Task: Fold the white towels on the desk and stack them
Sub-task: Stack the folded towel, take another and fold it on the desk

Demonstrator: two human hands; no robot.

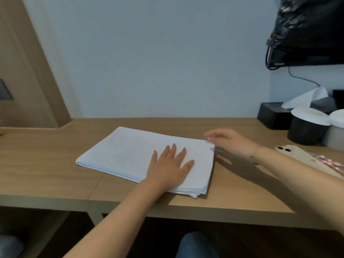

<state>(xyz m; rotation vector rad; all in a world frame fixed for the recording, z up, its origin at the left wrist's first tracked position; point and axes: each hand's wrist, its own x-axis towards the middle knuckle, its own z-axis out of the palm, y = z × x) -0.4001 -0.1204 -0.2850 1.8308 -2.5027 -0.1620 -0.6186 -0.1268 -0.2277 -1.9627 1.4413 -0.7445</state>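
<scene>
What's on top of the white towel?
The left hand lies flat on the folded white towel, fingers spread. The right hand hovers at its far right corner. The patch of towel under the palm is hidden.

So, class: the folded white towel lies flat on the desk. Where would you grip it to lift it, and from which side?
Probably the near right corner of the towel, coming from the desk's front edge: the layers' loose edges show there, so pinching them together keeps the fold.

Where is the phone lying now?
In the head view the phone lies on the desk at the right, beside the right hand's wrist, before the black pots.
</scene>
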